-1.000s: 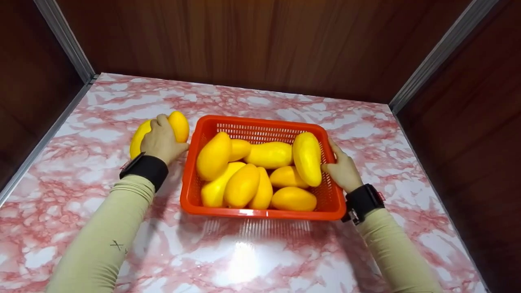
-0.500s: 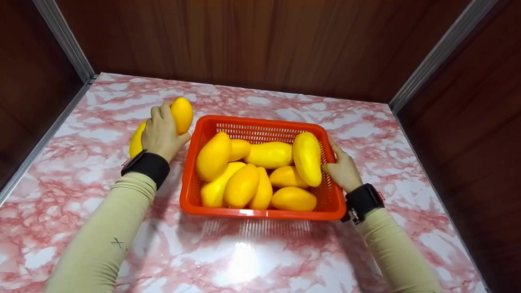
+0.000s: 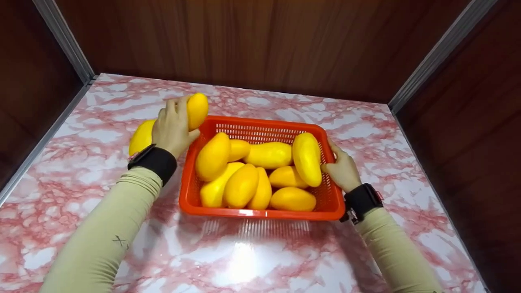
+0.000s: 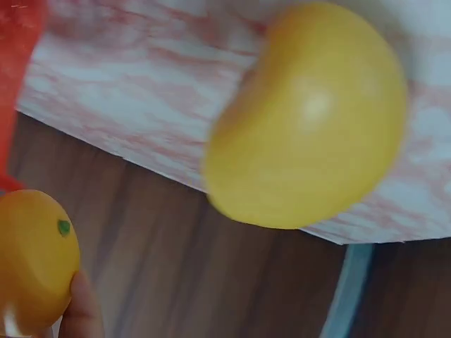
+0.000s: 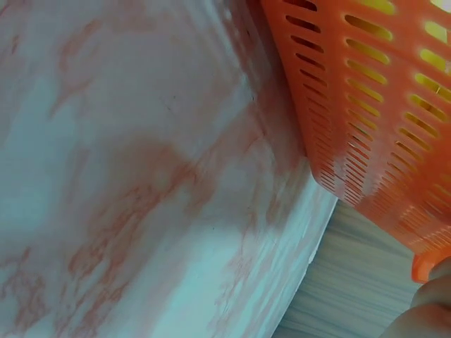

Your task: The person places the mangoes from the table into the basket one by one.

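Observation:
An orange slotted basket (image 3: 260, 213) stands on the pink marble tabletop, with several yellow mangoes (image 3: 241, 185) piled in it. My left hand (image 3: 173, 129) grips one mango (image 3: 197, 110), lifted above the basket's back left corner; the left wrist view shows that mango (image 4: 32, 260) at its lower left. Another mango (image 3: 141, 136) lies on the table left of the basket, large and blurred in the left wrist view (image 4: 306, 120). My right hand (image 3: 344, 169) holds the basket's right rim (image 3: 331, 171); the right wrist view shows the basket wall (image 5: 380, 105).
The marble tabletop (image 3: 260, 260) is boxed in by dark wooden walls (image 3: 252, 40) at the back and both sides, with metal corner strips (image 3: 61, 38).
My left hand has lifted its mango off the table and carried it up and to the right, toward the basket. The second mango stays on the table. The right hand has not moved.

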Demonstrator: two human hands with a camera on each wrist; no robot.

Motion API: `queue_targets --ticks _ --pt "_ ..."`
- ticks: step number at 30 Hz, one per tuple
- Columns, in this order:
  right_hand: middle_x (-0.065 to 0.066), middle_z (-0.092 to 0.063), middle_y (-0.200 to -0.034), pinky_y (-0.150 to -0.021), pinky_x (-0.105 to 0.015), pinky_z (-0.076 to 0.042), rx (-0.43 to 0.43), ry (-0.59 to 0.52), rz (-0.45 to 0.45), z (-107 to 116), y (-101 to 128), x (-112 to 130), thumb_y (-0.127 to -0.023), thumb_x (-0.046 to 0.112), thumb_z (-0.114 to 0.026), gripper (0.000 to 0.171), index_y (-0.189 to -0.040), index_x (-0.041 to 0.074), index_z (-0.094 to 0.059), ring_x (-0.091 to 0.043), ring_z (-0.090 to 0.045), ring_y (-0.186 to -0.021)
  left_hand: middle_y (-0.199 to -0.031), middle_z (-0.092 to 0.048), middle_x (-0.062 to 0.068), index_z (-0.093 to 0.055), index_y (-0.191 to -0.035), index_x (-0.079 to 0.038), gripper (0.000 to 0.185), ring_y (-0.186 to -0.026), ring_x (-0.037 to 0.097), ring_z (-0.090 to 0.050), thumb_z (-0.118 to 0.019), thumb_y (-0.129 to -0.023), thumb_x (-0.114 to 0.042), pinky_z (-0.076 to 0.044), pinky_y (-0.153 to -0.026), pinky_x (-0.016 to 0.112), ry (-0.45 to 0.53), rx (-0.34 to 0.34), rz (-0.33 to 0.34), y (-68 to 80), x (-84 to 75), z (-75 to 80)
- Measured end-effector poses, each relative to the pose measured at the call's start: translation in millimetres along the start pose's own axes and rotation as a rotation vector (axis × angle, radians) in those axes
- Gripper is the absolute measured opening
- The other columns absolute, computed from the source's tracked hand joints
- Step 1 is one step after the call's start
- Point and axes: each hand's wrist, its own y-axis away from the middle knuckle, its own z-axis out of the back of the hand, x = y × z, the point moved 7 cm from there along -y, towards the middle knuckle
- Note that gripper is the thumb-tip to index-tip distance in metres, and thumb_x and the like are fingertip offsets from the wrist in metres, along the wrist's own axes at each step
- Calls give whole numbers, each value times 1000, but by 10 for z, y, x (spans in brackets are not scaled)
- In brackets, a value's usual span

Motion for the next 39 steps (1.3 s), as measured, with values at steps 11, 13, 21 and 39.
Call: queue_targets --ticks 11,13,21,39 --pt "-24 -63 -121 -72 -28 -51 -22 6 23 2 -9 -3 -76 3 -60 88 -156 23 -30 -29 -61 -87 -135 -52 23 -41 -144 -2 77 -120 42 -53 -77 -80 -24 -45 -101 52 17 124 -230 44 -749 -154" --pt "-24 -63 -121 -72 -29 -51 -21 -2 22 -1 -12 -10 -76 3 -60 88 -156 23 -30 -29 -61 -86 -136 -53 22 -41 -144 -2 74 -122 41 -53 -76 -82 -24 -45 -102 52 -22 173 -265 67 -849 -219" --pt "-24 -61 -127 -72 -28 -51 -18 -20 34 -11 -14 -13 -76 3 -61 89 -156 24 -29 -28 -61 -86 -137 -55 18 -45 -141 -6 68 -114 38 -57 -74 -82 -19 -50 -95 49 -123 271 -398 131 -1110 -339" --pt "-28 -64 -119 -69 -32 -58 10 -75 21 -30 -12 -16 -77 1 -60 90 -157 25 -27 -26 -66 -82 -133 -50 19 -54 -142 -21 50 -119 36 -52 -60 -95 -4 -53 -92 49 -100 377 -501 242 -1404 -497"
